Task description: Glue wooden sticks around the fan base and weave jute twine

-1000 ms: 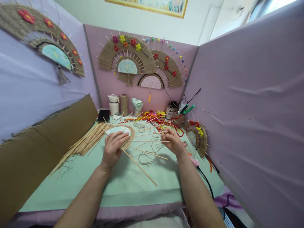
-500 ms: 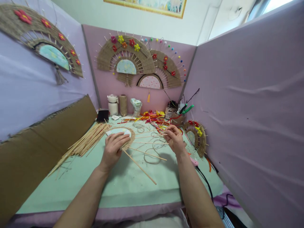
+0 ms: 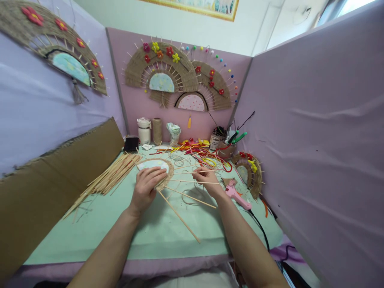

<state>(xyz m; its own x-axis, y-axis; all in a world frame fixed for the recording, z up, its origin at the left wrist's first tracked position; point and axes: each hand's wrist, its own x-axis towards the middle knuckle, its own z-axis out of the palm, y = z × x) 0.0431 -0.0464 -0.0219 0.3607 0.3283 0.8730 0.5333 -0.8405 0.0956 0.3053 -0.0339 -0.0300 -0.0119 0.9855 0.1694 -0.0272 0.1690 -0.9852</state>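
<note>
My left hand (image 3: 147, 183) grips a half-round fan base (image 3: 154, 163), its fingers lying over the pale cloth centre and its lower edge. A band of brown twine (image 3: 171, 170) borders the cloth. Several thin wooden sticks (image 3: 179, 216) fan out from this band toward the right. Among the sticks, to the right of the base, is my right hand (image 3: 207, 178), its thumb and fingers pinched together. What they pinch, if anything, is too small to make out. Loose loops of thin twine (image 3: 189, 203) lie on the table beneath the sticks.
A pile of sticks (image 3: 105, 180) lies left, beside a cardboard panel (image 3: 72, 168). On the right are a pink glue gun (image 3: 237, 197) with a black cord and a small finished fan (image 3: 250, 176). Coloured pipe cleaners (image 3: 192, 149), a jar (image 3: 144, 131) and a twine spool (image 3: 157, 131) stand behind.
My right hand has moved left and slightly down, closer to the fan base, and the glue gun is now uncovered. My left hand keeps its hold on the base.
</note>
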